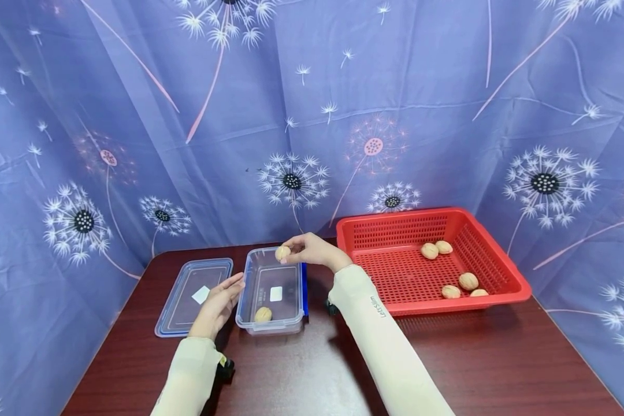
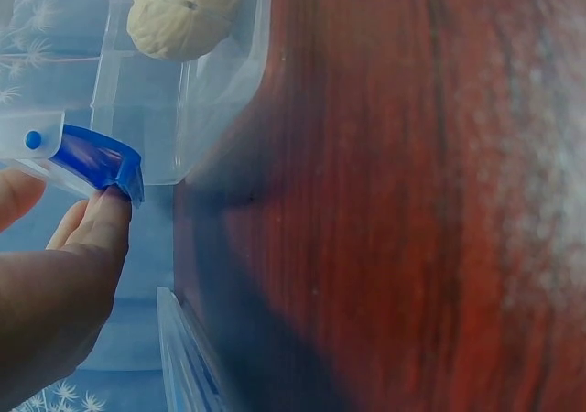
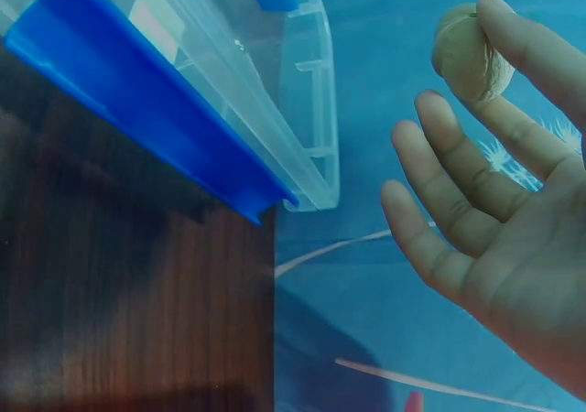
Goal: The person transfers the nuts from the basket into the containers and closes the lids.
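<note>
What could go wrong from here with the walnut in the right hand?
1. Slip: the right hand only pinches the round walnut, so it might pop free.
2. Bounce: in the head view it overlaps the far rim of the box; dropping it there could miss.
3. Shift: the left hand touches a blue flap; a push might move the box.

With my right hand (image 1: 313, 251) I pinch a pale, ridged walnut (image 1: 282, 253) above the clear plastic box (image 1: 290, 306), which stands upright, uncovered, and contains another walnut (image 1: 263, 315) at its near end.
</note>
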The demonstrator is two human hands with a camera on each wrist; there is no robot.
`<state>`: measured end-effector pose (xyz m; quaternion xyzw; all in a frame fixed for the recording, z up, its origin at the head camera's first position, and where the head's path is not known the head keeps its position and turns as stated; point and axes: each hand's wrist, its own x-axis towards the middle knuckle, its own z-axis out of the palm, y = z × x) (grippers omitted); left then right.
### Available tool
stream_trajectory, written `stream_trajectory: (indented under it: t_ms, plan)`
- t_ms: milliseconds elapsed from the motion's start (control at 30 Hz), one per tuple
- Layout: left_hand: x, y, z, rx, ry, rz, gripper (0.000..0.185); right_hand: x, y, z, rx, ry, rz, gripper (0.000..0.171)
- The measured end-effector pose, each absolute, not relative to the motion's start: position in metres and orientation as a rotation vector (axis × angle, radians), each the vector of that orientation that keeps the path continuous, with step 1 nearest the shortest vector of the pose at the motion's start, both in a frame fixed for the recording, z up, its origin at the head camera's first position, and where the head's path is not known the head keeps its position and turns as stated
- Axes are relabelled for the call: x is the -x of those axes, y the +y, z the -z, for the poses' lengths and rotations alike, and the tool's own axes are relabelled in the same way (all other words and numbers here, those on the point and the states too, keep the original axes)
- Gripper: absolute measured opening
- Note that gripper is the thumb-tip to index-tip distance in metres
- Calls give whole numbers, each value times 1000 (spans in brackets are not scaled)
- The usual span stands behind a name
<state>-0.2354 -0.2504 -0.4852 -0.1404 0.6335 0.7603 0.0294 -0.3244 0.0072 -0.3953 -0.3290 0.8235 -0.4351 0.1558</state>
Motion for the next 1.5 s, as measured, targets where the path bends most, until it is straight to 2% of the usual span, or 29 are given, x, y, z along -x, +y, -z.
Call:
stream_trajectory:
  t_ms: [800,1167,1500]
  plan:
    - [235,-250,484,451,1932,-2353,53,319,-13,426,884,2394,1093,45]
    - [237,-248,485,432,1930,-2341,53,314,-11,423,841,2368,1098,40]
    - [235,-252,486,419,1944,-2313,55,314,-8,413,936,2382,1078,40]
